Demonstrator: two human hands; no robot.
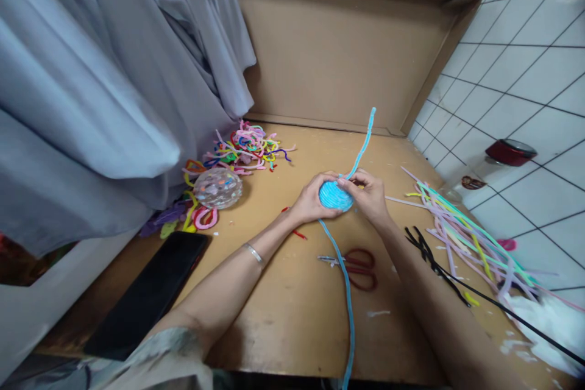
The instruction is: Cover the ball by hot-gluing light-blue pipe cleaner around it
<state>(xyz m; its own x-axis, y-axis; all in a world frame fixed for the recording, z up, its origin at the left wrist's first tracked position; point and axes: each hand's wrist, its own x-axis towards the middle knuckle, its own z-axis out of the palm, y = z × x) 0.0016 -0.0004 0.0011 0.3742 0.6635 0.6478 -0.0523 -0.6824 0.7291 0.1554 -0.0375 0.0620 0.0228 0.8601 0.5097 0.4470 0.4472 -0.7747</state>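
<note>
A blue ball-like coil of pipe cleaner [335, 195] sits between my hands above the table. My left hand [312, 198] wraps around its left side, thumb below and fingers above. At its upper right, my right hand [369, 195] pinches a blue pipe cleaner [364, 145] whose free end sticks up and slightly right. Another blue strand [346, 286] hangs from beneath the coil and runs down past the table's front edge. Below my hands lie red-handled scissors [361, 268], partly crossed by that strand. A short red piece [299, 234] lies by my left wrist.
At left are a pile of colourful pipe cleaners [249, 145], a clear speckled ball [218, 188] and a black phone [150, 292]. Loose pipe cleaners [457, 231] and a red-lidded jar [509, 152] are at right. A cardboard panel [347, 49] stands behind; grey cloth [114, 85] hangs left.
</note>
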